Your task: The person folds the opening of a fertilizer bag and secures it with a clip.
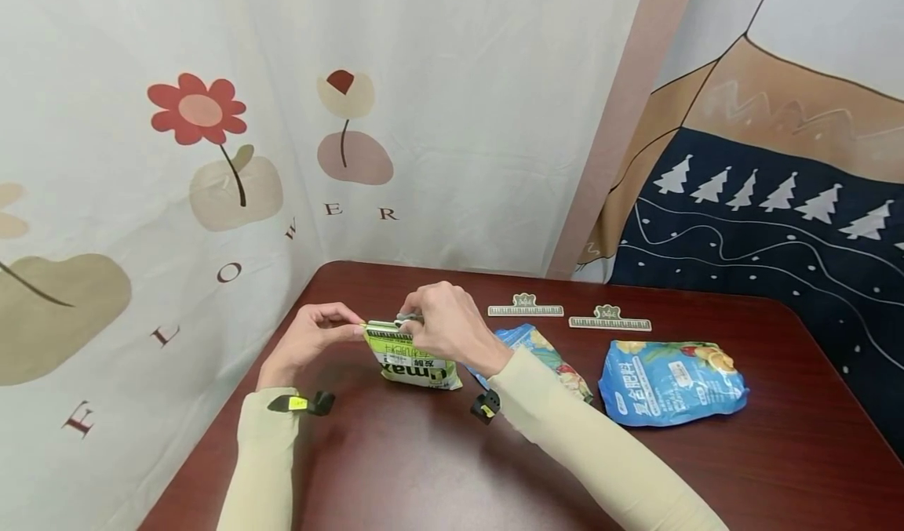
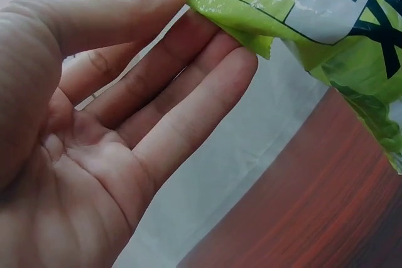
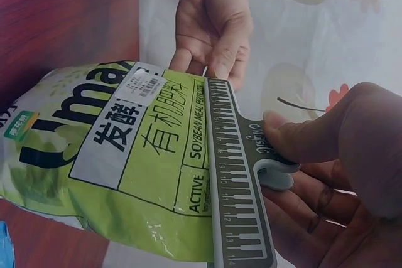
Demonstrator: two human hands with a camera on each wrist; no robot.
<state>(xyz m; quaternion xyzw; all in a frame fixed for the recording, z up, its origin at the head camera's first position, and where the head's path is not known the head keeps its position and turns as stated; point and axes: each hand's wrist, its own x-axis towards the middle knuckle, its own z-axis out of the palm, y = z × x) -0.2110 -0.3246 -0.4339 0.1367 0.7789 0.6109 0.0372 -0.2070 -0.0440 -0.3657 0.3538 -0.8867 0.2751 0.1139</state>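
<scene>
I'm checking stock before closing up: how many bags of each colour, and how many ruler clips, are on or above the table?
Green bag: 1
Blue bags: 2
Ruler clips: 3
Total: 6

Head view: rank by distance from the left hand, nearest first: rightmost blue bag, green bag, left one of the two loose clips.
1. Green bag: its corner is pinched by the left hand.
2. Left loose clip: flat on the table, beyond the right hand.
3. Rightmost blue bag: lying at far right.
</scene>
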